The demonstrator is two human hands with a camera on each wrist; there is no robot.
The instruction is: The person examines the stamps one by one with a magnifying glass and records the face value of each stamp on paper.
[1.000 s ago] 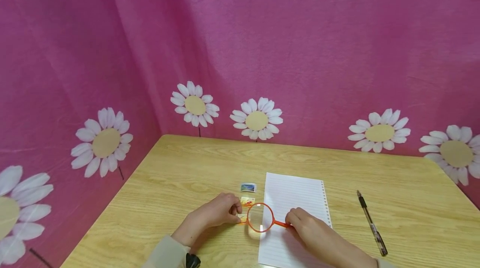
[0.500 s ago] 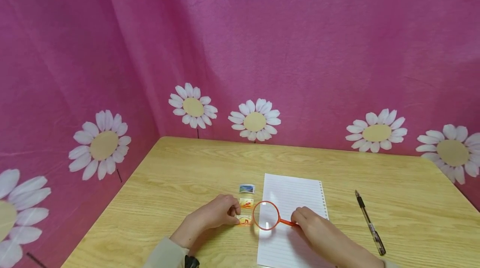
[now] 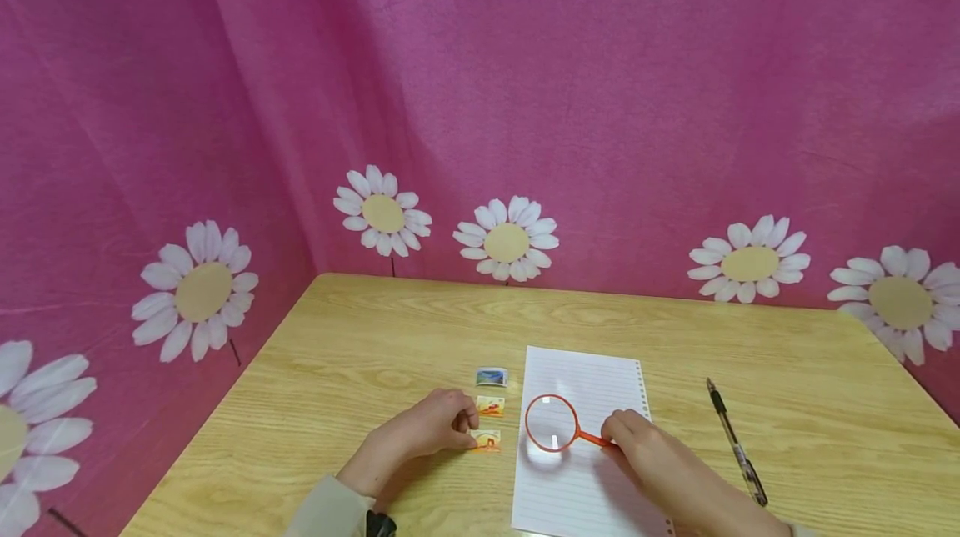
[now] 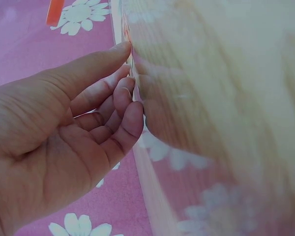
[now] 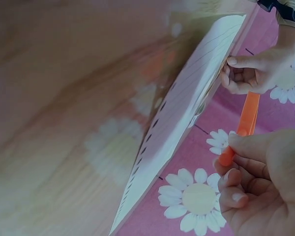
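Observation:
My right hand (image 3: 641,449) grips the handle of an orange-red magnifying glass (image 3: 592,439) between thumb and fingers. Its round lens is held over a lined sheet of paper (image 3: 577,504) with punched holes down the right side. Just left of the sheet, several small stamps stand in a column: a blue one (image 3: 492,377) at the far end, a yellow-orange one (image 3: 491,406) in the middle and another yellow-orange one (image 3: 487,440) nearest. My left hand (image 4: 64,118) rests on the table with loosely bent fingers, the thumb tip right at the left edge of the nearest stamp.
A black-capped clear pen (image 3: 737,441) lies to the right of the paper. The wooden table (image 3: 360,337) backs onto a pink curtain (image 3: 600,103) with white daisies, which also runs along the left side. A dark watch (image 3: 381,524) is on the left wrist.
The magnifying glass has moved right with my right hand, from beside the nearest stamp to over the paper, uncovering the yellow-orange stamps. My left hand has stayed by the stamps.

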